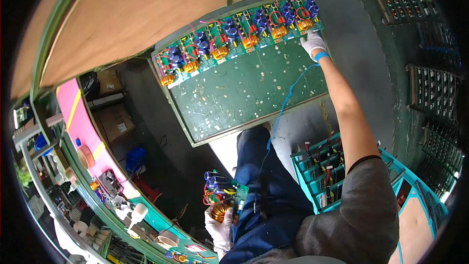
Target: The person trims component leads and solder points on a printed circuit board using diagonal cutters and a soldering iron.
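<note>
My left hand (218, 229), in a white glove, is low in the picture beside my left leg. It is closed on a green circuit board (241, 191) that carries a copper-wound coil, blue capacitors and red wires. My right arm stretches far forward. At its end my gloved right hand (313, 44) is at the near edge of the rightmost circuit board (304, 13) in a row, its thumb apart from the other fingers. Several like boards (220, 41) stand side by side along the far edge of a green tray-like table (244, 88). A blue wrist strap (321, 55) is round my right wrist.
A coiled blue cord (288, 99) hangs from the strap across the table to my legs. A teal rack (312, 176) with wired parts stands at right. On the left, a pink and green bench (71, 112) holds a tape roll (86, 157) and a white bottle (138, 213).
</note>
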Demonstrator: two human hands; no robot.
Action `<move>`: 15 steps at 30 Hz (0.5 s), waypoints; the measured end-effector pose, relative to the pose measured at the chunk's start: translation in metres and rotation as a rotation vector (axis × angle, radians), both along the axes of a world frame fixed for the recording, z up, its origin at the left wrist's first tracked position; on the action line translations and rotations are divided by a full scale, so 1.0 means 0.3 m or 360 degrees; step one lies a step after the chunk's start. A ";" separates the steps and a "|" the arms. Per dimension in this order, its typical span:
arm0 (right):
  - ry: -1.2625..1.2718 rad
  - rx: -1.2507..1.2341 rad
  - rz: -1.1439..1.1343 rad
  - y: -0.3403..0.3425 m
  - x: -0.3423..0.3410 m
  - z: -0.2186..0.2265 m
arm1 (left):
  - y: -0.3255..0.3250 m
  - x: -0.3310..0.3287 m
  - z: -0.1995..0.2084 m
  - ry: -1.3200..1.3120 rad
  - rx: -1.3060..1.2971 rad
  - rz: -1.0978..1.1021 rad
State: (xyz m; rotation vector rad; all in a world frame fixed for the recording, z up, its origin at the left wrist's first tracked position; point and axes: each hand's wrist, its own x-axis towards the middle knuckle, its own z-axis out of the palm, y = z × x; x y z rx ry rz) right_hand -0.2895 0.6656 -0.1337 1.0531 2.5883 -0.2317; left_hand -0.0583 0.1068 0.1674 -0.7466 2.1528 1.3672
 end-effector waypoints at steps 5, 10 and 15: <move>0.0092 0.0171 -0.0028 0.070 -0.123 -0.050 | 0.044 -0.046 -0.081 -0.0039 -0.0197 -0.0415; -0.0063 0.0016 0.0006 0.135 -0.183 -0.099 | 0.071 -0.076 -0.120 -0.0092 -0.0235 -0.0484; 0.0084 -0.0167 0.0032 0.210 -0.177 -0.157 | 0.064 -0.066 -0.140 -0.0131 -0.0217 -0.0181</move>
